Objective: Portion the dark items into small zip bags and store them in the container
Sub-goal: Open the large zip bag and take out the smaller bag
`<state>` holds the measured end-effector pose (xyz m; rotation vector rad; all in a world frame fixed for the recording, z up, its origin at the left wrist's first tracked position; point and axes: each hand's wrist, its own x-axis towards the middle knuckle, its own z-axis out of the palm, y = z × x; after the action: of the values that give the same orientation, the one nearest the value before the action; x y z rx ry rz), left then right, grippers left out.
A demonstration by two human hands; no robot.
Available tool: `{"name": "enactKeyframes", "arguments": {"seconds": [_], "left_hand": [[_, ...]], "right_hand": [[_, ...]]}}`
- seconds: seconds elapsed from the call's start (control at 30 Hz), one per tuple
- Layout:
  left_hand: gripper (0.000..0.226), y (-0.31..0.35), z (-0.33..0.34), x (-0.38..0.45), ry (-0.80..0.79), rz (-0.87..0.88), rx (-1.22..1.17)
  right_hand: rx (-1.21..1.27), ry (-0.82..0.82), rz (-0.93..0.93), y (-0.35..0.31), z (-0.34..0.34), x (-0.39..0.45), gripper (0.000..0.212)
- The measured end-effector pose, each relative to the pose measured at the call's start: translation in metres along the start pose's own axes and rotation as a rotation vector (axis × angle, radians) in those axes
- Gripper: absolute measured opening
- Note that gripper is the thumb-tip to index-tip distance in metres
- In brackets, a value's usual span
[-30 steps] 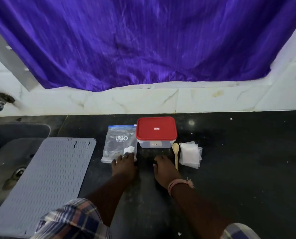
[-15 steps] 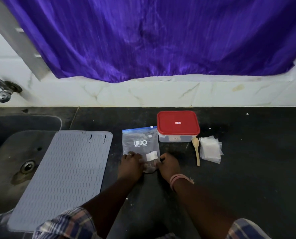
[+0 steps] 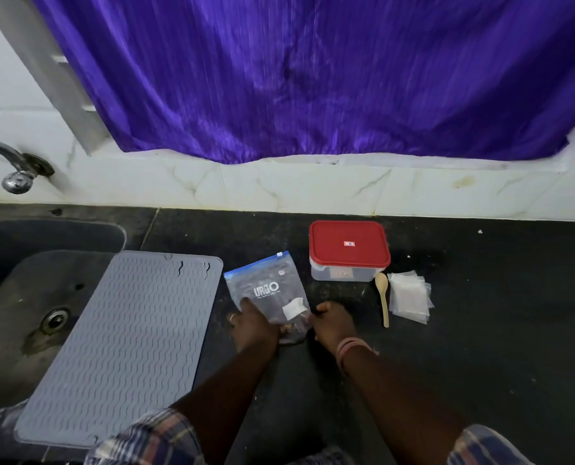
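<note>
— While both hands sit at the near end of the zip pouch (image 3: 268, 295), what does each grip show?

— The left hand (image 3: 253, 325) lies over the pouch's near left corner, fingers spread on the plastic, a ring on one finger; whether the thumb curls under, I cannot tell. The right hand (image 3: 333, 324) has its fingers curled against the pouch's near right edge, pinching it as far as can be seen. A pink band circles that wrist.

— And the dark items?

— Inside the pouch, bunched at its near end between the two grips. The pouch is clear with a blue zip strip at its far end, tilted, printed "URGO", with a white label close to the right grip.

— What lies beyond the grips?

— Past the right hand stands the clear container (image 3: 348, 251) with its red lid on. Outward from the right hand lies a wooden spoon (image 3: 382, 298), bowl pointing away, and just beside it a stack of small zip bags (image 3: 409, 297). Outward from the left hand a grey ridged mat (image 3: 121, 344) rests on the dark bench (image 3: 480, 330), partly over the sink (image 3: 27, 297)
</note>
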<state>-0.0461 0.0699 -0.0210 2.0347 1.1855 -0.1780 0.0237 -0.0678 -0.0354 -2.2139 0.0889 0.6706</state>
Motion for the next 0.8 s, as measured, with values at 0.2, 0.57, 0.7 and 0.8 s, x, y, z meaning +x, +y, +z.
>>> {"name": "enactKeyframes", "arguments": {"seconds": [0.2, 0.57, 0.7, 0.8], "left_hand": [[0.047, 0.008, -0.001, 0.005, -0.064, -0.221, -0.636], [0.036, 0.025, -0.067, -0.020, -0.515, 0.243, -0.736], [0.043, 0.036, -0.089, -0.025, -0.631, 0.338, -0.653], [0.045, 0.043, -0.101, -0.034, -0.557, 0.400, -0.742]], "right_hand": [[0.093, -0.227, -0.020, -0.012, -0.003, -0.007, 0.015], [0.774, -0.386, -0.177, -0.035, -0.054, -0.015, 0.043], [0.851, -0.326, -0.235, -0.050, -0.067, -0.018, 0.033], [0.819, -0.252, -0.302, -0.055, -0.077, -0.028, 0.030]]}}
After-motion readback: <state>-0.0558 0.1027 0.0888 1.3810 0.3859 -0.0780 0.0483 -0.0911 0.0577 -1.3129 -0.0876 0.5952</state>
